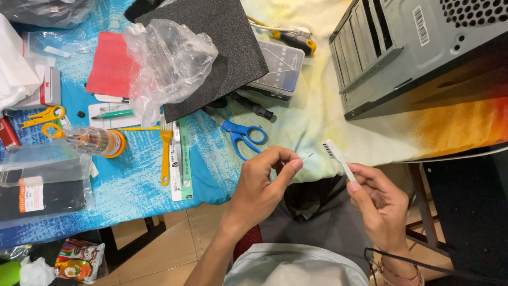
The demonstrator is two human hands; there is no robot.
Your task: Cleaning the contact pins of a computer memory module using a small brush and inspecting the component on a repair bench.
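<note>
My right hand point(378, 204) grips a small white brush point(337, 158) by its handle, bristle head tilted up toward the table edge. My left hand point(262, 182) is just left of it, thumb and fingertips pinched together; something tiny may sit between them, too small to tell. Both hands hover over my lap, in front of the cloth-covered table point(317, 114). Blue-handled scissors point(242, 135) lie on the table just above my left hand.
A grey computer case point(418, 50) lies at the right. A dark foam sheet point(217, 50), crumpled clear plastic bag point(166, 63), clear bit box point(280, 69), yellow-handled screwdriver point(296, 41), yellow brush point(166, 153) and tape roll point(103, 142) crowd the table. A snack packet point(76, 259) lies on the floor.
</note>
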